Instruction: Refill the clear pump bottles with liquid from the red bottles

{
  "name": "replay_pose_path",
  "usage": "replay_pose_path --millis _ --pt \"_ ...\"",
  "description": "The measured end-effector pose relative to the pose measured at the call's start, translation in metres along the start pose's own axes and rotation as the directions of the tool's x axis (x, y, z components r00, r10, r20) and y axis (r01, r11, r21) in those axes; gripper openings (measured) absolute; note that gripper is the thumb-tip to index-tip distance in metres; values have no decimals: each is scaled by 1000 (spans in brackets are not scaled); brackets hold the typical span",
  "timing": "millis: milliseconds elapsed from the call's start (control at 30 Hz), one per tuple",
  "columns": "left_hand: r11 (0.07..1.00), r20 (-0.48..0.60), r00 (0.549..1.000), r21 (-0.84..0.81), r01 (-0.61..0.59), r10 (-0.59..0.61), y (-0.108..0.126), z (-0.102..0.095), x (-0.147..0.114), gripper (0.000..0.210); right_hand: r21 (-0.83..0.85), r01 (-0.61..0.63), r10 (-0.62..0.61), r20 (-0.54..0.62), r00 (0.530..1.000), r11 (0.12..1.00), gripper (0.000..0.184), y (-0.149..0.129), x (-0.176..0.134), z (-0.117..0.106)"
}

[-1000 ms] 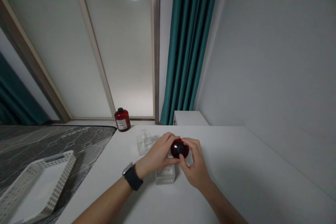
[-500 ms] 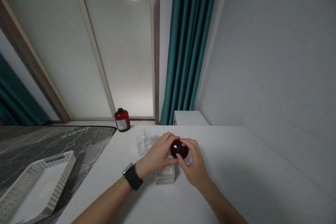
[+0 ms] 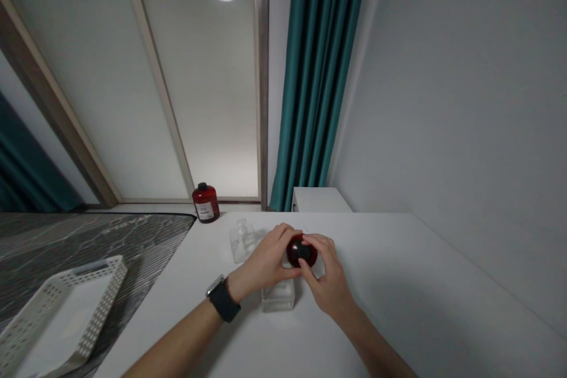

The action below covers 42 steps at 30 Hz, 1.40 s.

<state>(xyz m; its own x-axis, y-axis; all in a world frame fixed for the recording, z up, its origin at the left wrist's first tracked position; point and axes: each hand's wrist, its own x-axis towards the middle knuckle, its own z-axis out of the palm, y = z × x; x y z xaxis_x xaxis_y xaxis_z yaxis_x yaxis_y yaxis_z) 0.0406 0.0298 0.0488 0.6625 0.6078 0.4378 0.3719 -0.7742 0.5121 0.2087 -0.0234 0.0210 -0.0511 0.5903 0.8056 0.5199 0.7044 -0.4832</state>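
Observation:
A dark red bottle [image 3: 292, 253] with a black cap [image 3: 303, 251] is held upright over the middle of the white table. My left hand [image 3: 268, 258] curls round its body from the left, thumb in front and fingers behind. From the right, my right hand [image 3: 330, 280] has its thumb and fingertips closed about the cap. A clear square glass bottle [image 3: 278, 301] sits just in front of my left hand, its upper part hidden by the fingers. Behind my left wrist stands another clear glass bottle [image 3: 242, 243] with a stopper.
At the far left corner of the white table [image 3: 398, 307] stands a second red bottle [image 3: 205, 204] with a black cap and white label. A white perforated basket [image 3: 100, 307] lies lower, left of the table. Beyond the back edge is a white cabinet [image 3: 321, 199] beside a teal curtain [image 3: 316, 82].
The fingers of my right hand have shifted slightly at the cap, which shows a little more. My left hand stays round the bottle, and the other things stand as before.

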Motion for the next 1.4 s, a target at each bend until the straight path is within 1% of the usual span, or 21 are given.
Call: replay_pose_path --millis 100,233,300,367,467,533,633,733,867,1000,1133,1233,1400 --pt "1000 -10 1000 -9 -1 0 -1 0 0 60 14 -20 20 -14 1000 1000 40 1 0 -2" --pt "1000 -2 1000 -18 7 -7 0 -1 0 62 51 -131 135 -83 987 990 32 12 0 -9" --pt "1000 4 1000 -16 20 -20 1 -2 0 63 66 -192 198 -107 974 979 30 25 1 -16" --pt "999 -4 999 -5 35 -35 1 -2 1 64 43 -275 278 -106 955 960 31 43 3 -26" --pt "999 -26 999 8 45 -45 1 -1 1 64 -82 -354 348 -78 934 932 26 75 2 -40" --pt "999 -41 998 4 40 -40 0 0 1 63 -111 -372 367 -60 928 922 25 93 0 -47" --pt "999 -55 998 -2 33 -33 -1 1 1 62 -154 -374 376 -22 926 914 29 113 -7 -49" --pt "1000 -56 998 -5 29 -30 -3 1 1 62 -211 -355 368 24 929 911 32 126 -16 -47" --pt "1000 -53 998 -3 17 -17 -4 2 1 62 -295 -319 354 72 933 901 27 137 -23 -44" --pt "1000 -48 999 -2 16 -16 -4 2 1 62 -361 -284 345 115 932 888 17 143 -26 -45" --pt "1000 -51 999 -5 17 -17 -4 1 1 62 -410 -262 354 167 920 874 7 146 -27 -47" --pt "1000 -45 999 0 20 -20 -3 1 1 62 -440 -256 366 186 912 861 6 148 -28 -49" --pt "1000 -37 999 4 28 -28 -2 1 1 62 -462 -246 376 213 902 852 9 146 -26 -49"
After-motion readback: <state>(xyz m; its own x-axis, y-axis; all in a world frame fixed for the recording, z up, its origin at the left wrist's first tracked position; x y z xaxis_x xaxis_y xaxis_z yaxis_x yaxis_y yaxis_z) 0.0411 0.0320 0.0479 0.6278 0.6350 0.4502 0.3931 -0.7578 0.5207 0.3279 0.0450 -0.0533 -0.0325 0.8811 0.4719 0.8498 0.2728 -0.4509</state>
